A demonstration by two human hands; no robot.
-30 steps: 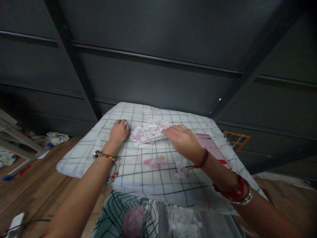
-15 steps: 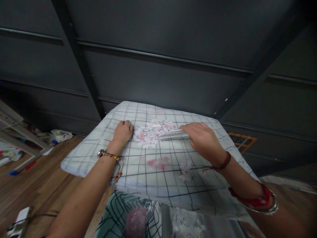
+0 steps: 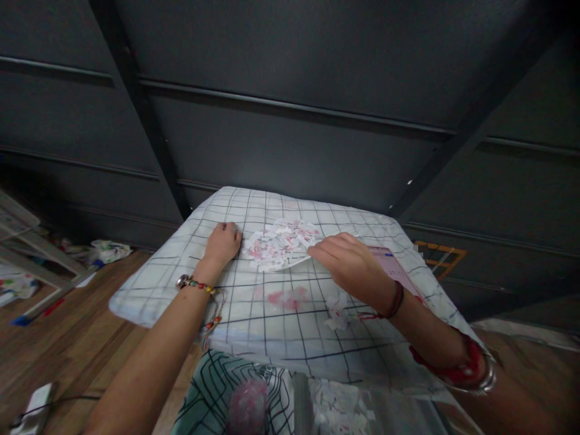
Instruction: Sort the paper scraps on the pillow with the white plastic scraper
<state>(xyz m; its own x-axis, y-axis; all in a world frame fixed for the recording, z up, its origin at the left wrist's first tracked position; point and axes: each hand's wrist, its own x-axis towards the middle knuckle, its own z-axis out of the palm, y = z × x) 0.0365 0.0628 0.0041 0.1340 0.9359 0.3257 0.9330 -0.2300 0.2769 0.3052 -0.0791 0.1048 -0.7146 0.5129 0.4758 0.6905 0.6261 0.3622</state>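
A heap of white and pink paper shreds (image 3: 281, 241) lies on a white checked cloth (image 3: 254, 208). My left hand (image 3: 223, 243) rests on the cloth just left of the heap, its fingers curled; their tips are hidden. At the heap's right edge my right hand (image 3: 347, 260) is closed on a thin white flat piece (image 3: 299, 262). This piece slants low along the near side of the shreds, and my fingers cover much of it. A smaller clump of white shreds (image 3: 338, 311) lies below my right wrist. Pink smears (image 3: 290, 297) mark the cloth in front.
Partly behind my right hand lies a phone (image 3: 399, 272) with a pink lit screen. Close to me are a clear container (image 3: 342, 408) of shreds and a clear bag-like bundle (image 3: 248, 405) of pink bits. A dark panelled wall (image 3: 290, 145) rises behind the cloth.
My right hand has moved left and slightly down toward the heap, with the thin white piece now seen nearly edge-on. The phone has come into sight. My left hand stays put.
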